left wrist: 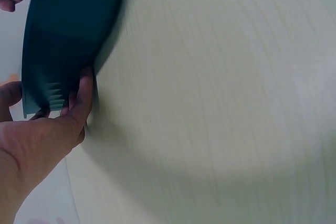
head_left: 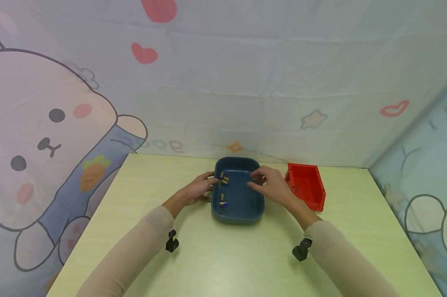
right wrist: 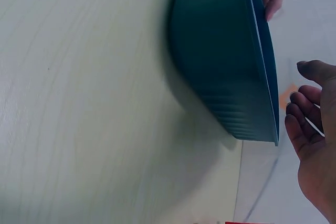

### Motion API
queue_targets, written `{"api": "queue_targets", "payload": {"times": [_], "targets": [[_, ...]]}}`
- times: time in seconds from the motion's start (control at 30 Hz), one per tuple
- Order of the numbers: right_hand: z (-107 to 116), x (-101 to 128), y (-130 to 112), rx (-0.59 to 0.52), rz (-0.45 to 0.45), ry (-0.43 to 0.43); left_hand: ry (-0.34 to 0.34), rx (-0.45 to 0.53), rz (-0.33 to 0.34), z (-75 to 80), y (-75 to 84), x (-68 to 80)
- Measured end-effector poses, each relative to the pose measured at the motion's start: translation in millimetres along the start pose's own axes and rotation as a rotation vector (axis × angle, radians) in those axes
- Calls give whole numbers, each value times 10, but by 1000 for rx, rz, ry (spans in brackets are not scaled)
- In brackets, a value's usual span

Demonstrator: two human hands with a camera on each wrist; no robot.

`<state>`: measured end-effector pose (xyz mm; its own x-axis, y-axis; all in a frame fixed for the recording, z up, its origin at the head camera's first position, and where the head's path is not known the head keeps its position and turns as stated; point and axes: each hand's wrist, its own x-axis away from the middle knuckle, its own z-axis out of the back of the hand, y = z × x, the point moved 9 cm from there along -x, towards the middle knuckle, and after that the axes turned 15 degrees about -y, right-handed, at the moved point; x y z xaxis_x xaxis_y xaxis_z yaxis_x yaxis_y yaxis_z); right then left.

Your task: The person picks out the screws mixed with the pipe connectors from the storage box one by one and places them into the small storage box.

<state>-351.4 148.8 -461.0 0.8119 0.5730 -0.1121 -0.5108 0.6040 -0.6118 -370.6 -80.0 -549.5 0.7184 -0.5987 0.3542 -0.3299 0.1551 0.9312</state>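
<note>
A dark blue plastic bin (head_left: 242,208) sits near the back edge of the table. My left hand (head_left: 198,190) grips its left wall, thumb at the rim and fingers along the outside, as the left wrist view shows with the left hand (left wrist: 50,129) at the bin's end (left wrist: 68,40). Small brass-coloured pieces (head_left: 224,180) with bits of blue lie inside along the left wall, several in two clusters. Over the bin's right rim hovers my right hand (head_left: 273,184), fingers loosely bent and thumb apart from them. Nothing shows between the fingers of the right hand (right wrist: 317,116) in the right wrist view.
A red open plastic box (head_left: 308,189) stands right of the blue bin, close behind the right wrist. Behind the pale yellow table (head_left: 223,260) hangs a printed cloth (head_left: 227,82). Black wrist cameras (head_left: 302,249) hang below both sleeves.
</note>
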Motion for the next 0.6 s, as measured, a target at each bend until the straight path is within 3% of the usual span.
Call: {"api": "queue_targets", "payload": {"times": [0.6], "targets": [[-245, -168, -155, -50, 14, -44, 15, -3, 3, 1, 13, 22]]}}
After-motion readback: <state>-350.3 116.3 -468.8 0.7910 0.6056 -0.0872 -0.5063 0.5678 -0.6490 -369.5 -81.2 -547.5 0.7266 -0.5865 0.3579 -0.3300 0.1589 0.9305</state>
